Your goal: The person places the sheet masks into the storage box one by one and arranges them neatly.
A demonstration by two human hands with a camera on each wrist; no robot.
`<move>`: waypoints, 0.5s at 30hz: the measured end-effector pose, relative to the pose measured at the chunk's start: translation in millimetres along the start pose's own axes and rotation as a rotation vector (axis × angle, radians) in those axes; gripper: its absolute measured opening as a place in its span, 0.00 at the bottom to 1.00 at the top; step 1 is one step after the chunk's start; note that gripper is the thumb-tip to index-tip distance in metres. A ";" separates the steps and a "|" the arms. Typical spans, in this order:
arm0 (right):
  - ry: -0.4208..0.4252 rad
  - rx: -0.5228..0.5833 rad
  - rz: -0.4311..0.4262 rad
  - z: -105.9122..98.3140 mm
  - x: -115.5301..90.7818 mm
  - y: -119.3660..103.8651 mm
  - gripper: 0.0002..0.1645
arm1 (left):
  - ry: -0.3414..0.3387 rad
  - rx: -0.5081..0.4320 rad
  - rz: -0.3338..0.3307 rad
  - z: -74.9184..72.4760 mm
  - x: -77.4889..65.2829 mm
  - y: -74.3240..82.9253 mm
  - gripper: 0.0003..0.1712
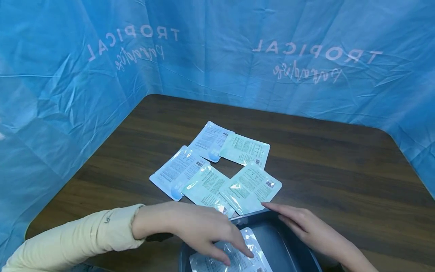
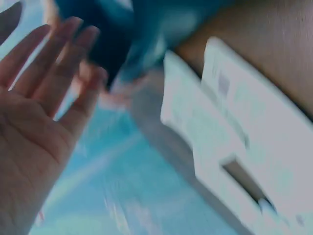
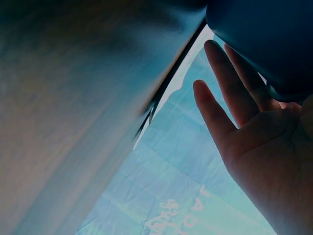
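A dark blue-grey plastic bin [image 1: 283, 241] stands at the table's near edge, cut off by the bottom of the head view. Inside it lie shiny foil sachets [image 1: 254, 245], printed like sheet-mask packets. Over these reaches my left hand [image 1: 204, 228], its fingers pointing down at the top one. The left wrist view, blurred, shows that left hand [image 2: 44, 107] with fingers extended and palm bare. My right hand [image 1: 310, 226] rests along the bin's right side near the far corner. From the right wrist, the fingers of this hand [image 3: 259, 137] look straight and spread beside the dark bin [image 3: 274, 44].
Just beyond the bin, several sachets lie loosely overlapping on the brown wooden table [image 1: 323, 162]. Two are pale blue [image 1: 180, 172] and three pale green [image 1: 251, 187]. A blue printed cloth [image 1: 221, 56] hangs around the table's far and side edges.
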State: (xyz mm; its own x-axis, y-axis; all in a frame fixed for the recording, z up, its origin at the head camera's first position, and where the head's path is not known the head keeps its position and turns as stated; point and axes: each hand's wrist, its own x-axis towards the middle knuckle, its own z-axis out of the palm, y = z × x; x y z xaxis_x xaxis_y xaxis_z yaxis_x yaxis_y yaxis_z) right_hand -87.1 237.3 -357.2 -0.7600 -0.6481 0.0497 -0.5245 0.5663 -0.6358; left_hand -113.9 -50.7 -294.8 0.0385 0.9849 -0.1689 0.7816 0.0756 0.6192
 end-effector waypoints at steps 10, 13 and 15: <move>-0.003 -0.010 -0.006 -0.9 0.5 -0.3 0.27 | 0.684 -0.262 -0.241 -58.0 -82.9 -65.2 0.22; 0.000 -0.011 -0.009 -0.3 0.2 0.0 0.27 | 0.805 -0.220 -0.437 -56.5 -102.1 -94.1 0.24; 0.002 -0.012 -0.012 0.2 0.1 0.1 0.26 | 0.830 -0.179 -0.581 -51.2 -111.3 -110.5 0.26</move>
State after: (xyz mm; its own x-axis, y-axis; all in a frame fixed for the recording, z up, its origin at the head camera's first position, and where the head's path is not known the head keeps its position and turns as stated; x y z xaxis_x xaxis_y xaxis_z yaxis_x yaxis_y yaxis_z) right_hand -87.2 237.2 -357.5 -0.7545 -0.6537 0.0587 -0.5382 0.5649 -0.6255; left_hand -236.5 -160.6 -305.2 -0.8118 0.5807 0.0620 0.4349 0.5302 0.7278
